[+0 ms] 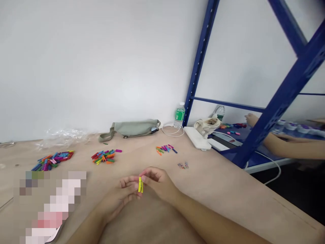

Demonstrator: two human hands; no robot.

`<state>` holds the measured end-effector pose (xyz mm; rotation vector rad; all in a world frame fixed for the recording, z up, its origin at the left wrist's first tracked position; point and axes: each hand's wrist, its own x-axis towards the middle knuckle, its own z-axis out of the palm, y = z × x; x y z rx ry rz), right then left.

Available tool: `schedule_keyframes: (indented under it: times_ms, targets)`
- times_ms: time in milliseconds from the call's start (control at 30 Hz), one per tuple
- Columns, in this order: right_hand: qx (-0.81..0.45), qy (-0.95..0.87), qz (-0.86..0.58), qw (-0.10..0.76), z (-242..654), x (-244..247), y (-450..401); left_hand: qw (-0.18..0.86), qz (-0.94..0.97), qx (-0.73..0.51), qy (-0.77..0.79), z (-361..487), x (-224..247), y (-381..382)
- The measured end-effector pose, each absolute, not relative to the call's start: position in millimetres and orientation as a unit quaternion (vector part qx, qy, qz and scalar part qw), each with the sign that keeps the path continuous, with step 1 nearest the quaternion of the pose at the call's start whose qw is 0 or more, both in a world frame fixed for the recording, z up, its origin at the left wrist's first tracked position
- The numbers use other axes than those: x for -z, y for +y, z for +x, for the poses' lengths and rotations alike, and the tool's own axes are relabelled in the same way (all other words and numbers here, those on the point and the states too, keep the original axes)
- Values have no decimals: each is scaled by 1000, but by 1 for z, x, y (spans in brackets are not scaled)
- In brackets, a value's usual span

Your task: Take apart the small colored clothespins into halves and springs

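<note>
While left hand (117, 197) and right hand (162, 184) pinch the slim yellow clothespin (140, 186) near seven o'clock, even pressure works best.

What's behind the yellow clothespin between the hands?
The left hand and right hand hold the yellow clothespin, with brown tabletop visible beyond. Whatever lies directly behind the clothespin, including any fingers, is covered.
</note>
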<state>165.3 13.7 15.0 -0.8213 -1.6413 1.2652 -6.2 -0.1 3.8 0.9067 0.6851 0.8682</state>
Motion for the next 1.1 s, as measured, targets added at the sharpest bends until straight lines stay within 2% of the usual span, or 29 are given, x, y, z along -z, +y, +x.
schedule_keyframes:
  times_ms: [267,433,533,767,1100]
  targets:
    - [-371,-713,-346,485,166,-18,7,725,435,-427,321,2,-3,-2]
    - [-384,-753,-358,398,170,-22,6,632,505,-434,397,-5,0,4]
    - [-344,-785,-368,360,171,-23,7,597,527,-438,417,-8,1,7]
    - [-286,-849,-314,314,171,-23,7,614,518,-460,377,-5,-3,4]
    - [-317,-850,-298,298,168,-24,3,611,527,-452,381,-5,-2,5]
